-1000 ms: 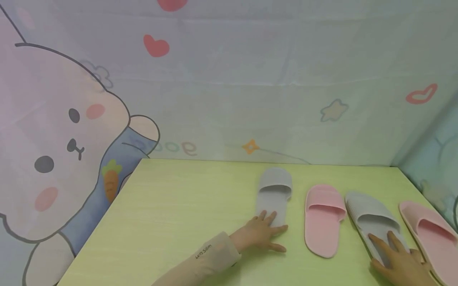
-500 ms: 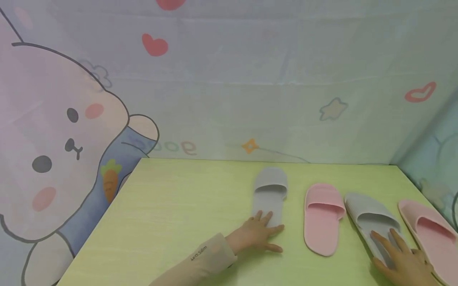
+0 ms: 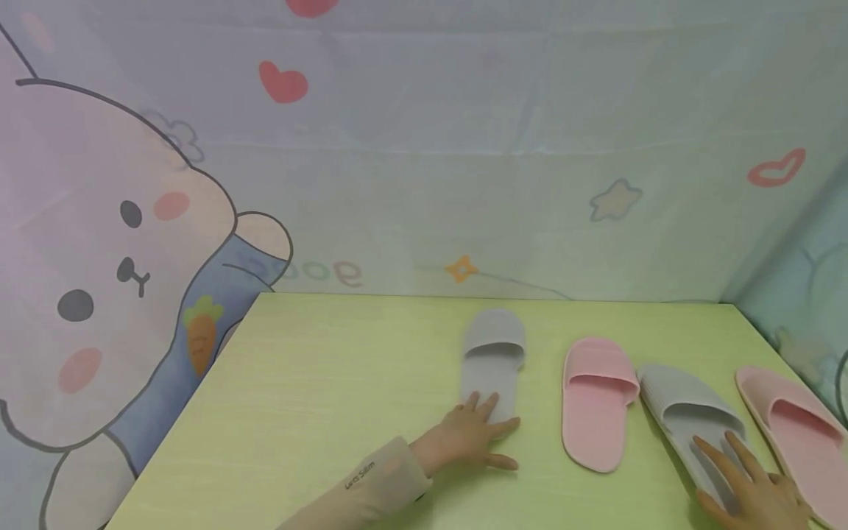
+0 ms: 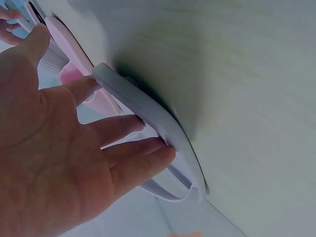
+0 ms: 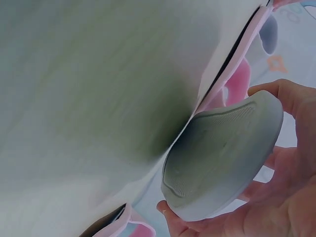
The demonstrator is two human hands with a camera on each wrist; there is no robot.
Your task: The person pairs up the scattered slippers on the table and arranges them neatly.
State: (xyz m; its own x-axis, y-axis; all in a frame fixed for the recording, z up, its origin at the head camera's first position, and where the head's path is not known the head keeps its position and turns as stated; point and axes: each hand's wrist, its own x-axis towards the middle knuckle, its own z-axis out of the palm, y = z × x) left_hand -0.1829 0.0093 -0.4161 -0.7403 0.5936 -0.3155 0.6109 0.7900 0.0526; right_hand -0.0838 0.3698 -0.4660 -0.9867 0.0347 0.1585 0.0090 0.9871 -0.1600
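My left hand (image 3: 467,438) rests its outstretched fingers on the heel end of a light grey slipper (image 3: 492,372), which points toward the back of the table. In the left wrist view the fingertips lie on the slipper's insole (image 4: 165,133), with the thumb held away from it. At the right, my right hand (image 3: 762,493) holds another grey slipper (image 3: 689,397) by its heel. From the right wrist, that slipper's ribbed sole (image 5: 217,148) shows, heel raised and toe low by the table. Thumb and little finger clasp opposite edges of the heel; the other fingers lie over the insole.
A pink slipper (image 3: 595,419) lies between the two grey ones. Another pink slipper (image 3: 801,442) lies at the far right, close beside my right hand. The yellow-green table (image 3: 318,368) ends at a printed cloth backdrop (image 3: 411,147).
The left grey slipper has slid to the left under my left hand, widening the gap to the pink one. My right hand has shifted slightly right, and its slipper's toe sits a little nearer.
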